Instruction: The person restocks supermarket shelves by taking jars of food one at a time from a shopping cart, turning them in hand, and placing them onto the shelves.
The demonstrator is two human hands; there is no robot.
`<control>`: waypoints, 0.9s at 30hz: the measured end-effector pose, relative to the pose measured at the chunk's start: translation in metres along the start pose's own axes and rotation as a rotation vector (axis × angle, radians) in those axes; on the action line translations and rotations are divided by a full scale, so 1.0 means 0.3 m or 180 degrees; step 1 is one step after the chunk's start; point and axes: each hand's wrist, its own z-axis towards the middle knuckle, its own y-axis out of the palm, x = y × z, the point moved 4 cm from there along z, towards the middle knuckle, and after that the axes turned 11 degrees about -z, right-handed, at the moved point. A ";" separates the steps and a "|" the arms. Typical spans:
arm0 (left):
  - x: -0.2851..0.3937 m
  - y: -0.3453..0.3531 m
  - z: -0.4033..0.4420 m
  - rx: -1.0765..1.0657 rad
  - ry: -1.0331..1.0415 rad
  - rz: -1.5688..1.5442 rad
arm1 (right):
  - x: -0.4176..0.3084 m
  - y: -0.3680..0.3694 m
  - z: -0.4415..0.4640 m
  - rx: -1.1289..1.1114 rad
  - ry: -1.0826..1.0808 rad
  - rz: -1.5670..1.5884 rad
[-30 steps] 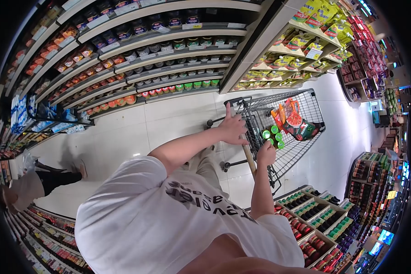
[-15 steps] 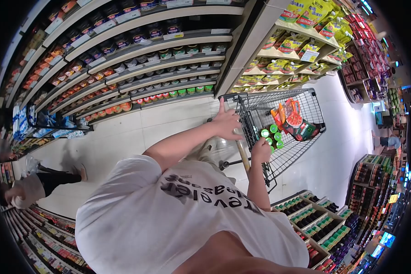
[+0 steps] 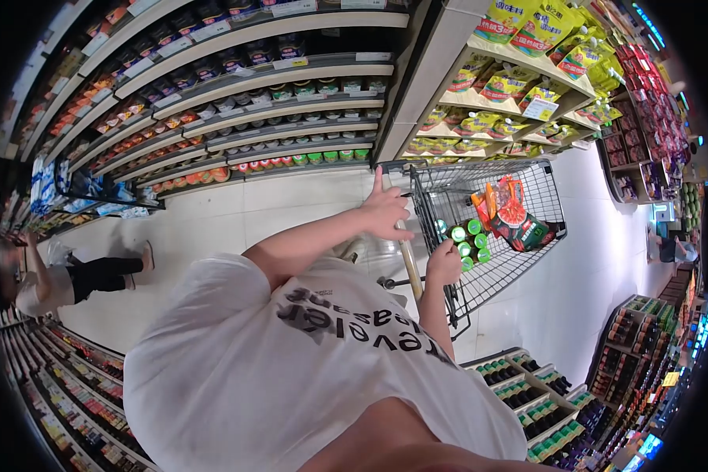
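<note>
My left hand [image 3: 385,214] lies over the handle [image 3: 410,267] of a metal shopping cart [image 3: 519,167]. One finger stretches along the bar while others bend over it. Near the cart's close edge is my right hand [image 3: 444,265], its fingers curled closed. Whatever it may hold is hidden. Just beyond it, inside the cart, several green-lidded jars [image 3: 473,226] stand together. Farther in lie an orange and red packet [image 3: 511,206] and a dark green packet [image 3: 533,234].
Shelves of jars [image 3: 291,94] line the left side. Yellow seasoning pouches [image 3: 499,82] fill the shelf end ahead. Green-capped bottles [image 3: 527,393] stand on a low display at right. A person [image 3: 51,287] is behind at left; another [image 3: 672,248] is far right.
My right hand has drawn slightly down and left from the green-lidded jars, showing more of them. The cart looks slightly shifted right in view. The person at left has raised an arm.
</note>
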 end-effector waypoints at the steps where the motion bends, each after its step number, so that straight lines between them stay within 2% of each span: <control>1: 0.002 0.004 0.007 -0.0005 -0.0022 0.0015 | 0.002 -0.003 0.007 0.0016 -0.0018 0.0002; 27: 0.018 -0.006 0.033 -0.0057 -0.0066 -0.0036 | 0.008 -0.030 0.027 0.0105 0.0095 0.0182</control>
